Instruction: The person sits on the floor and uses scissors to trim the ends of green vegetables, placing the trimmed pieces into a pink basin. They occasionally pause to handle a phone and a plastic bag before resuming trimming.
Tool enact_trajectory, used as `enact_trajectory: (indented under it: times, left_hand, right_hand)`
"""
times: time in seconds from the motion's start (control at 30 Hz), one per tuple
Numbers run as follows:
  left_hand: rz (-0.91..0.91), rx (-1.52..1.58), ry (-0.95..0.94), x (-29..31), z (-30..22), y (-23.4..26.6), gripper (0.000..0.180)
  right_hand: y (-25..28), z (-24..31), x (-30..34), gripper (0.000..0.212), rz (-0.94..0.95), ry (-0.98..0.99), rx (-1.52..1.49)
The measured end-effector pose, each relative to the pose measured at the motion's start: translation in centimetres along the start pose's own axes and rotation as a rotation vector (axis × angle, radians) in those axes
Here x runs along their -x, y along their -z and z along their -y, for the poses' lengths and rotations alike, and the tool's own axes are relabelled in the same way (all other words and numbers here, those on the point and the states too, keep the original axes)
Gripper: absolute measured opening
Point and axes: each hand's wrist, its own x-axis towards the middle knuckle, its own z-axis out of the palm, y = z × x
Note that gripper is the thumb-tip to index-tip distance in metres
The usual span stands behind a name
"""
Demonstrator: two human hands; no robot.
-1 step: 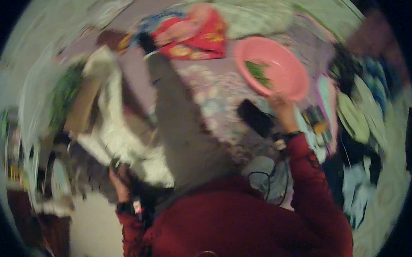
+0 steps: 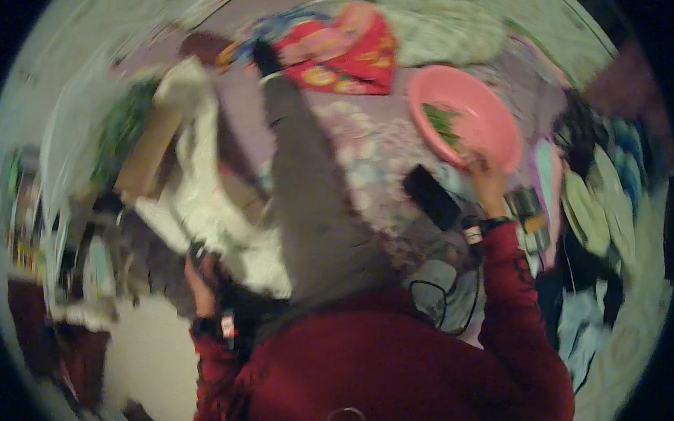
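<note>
Pink basin (image 2: 473,115): I see it on the patterned purple bedspread (image 2: 370,148), upper right of my view, tilted, with green vegetable pieces (image 2: 440,123) inside.
Right hand (image 2: 485,175): my fingers are clamped on the basin's near rim.
Left hand (image 2: 198,280): low on the left, touching white cloth (image 2: 209,205); the blur keeps me from telling whether the fingers are closed or apart.
Around it: a red printed cloth (image 2: 344,53) lies left of the basin, a black phone (image 2: 431,197) just below it beside my right wrist.
In the way: my grey-trousered leg (image 2: 307,202) stretches up the middle between the hands.
Left edge: a brown cardboard box (image 2: 148,149) near the cloth.
</note>
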Motion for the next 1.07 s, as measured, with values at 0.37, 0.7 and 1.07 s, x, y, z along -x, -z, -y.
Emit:
enact_trajectory:
  times: [0.37,0.7,1.07]
  left_hand:
    - [0.015,0.325,0.387,-0.5,2.0,2.1,0.030]
    - [-0.057,0.499,0.410,1.7,1.9,3.9,0.028]
    - [-0.051,0.627,0.337,2.6,2.9,4.0,0.038]
  right_hand:
    - [-11.3,13.5,0.8,0.020,0.513,0.204,-0.331]
    - [-24.2,20.0,8.6,0.052,1.152,0.562,-0.008]
    - [-26.3,17.4,9.6,0.023,1.177,0.611,-0.092]
